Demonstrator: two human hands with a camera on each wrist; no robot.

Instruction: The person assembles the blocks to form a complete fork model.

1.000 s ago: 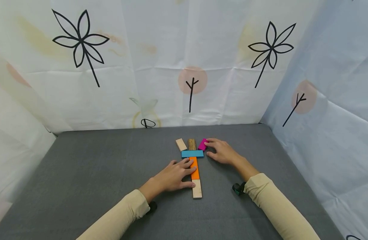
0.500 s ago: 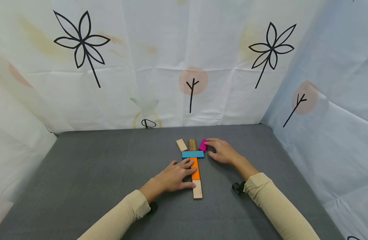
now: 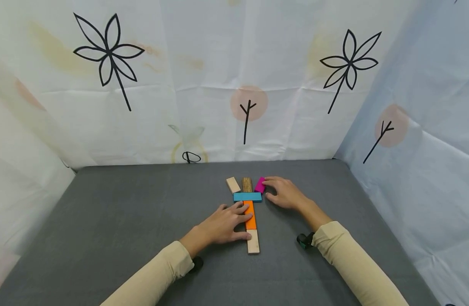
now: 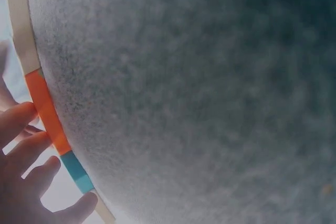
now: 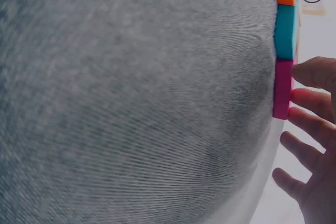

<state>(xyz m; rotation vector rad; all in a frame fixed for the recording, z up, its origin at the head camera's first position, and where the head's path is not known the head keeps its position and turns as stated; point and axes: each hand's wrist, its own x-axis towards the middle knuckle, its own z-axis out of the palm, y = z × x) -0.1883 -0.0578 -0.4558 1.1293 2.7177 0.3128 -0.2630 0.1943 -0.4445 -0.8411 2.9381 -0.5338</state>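
Note:
Several small flat blocks lie together on the grey cloth in the head view. An orange block point(image 3: 252, 224) runs lengthwise between a pale wooden block point(image 3: 253, 247) at the near end and a crosswise blue block point(image 3: 247, 196). Beyond the blue one fan out a second pale block point(image 3: 233, 185), a brown grained block point(image 3: 247, 184) and a magenta block point(image 3: 259, 185). My left hand point(image 3: 221, 225) has its fingers spread, tips over the orange block and thumb at the near pale one. My right hand point(image 3: 285, 193) touches the magenta block's right side with relaxed fingertips, also seen in the right wrist view.
A grey cloth surface point(image 3: 142, 221) extends around the blocks. White fabric walls point(image 3: 288, 127) printed with plants stand behind it and along both sides. Dark wrist devices point(image 3: 305, 240) sit below both cuffs.
The whole head view has shifted slightly, moving everything a little to the right in it. Both hands and the blocks keep their positions relative to one another.

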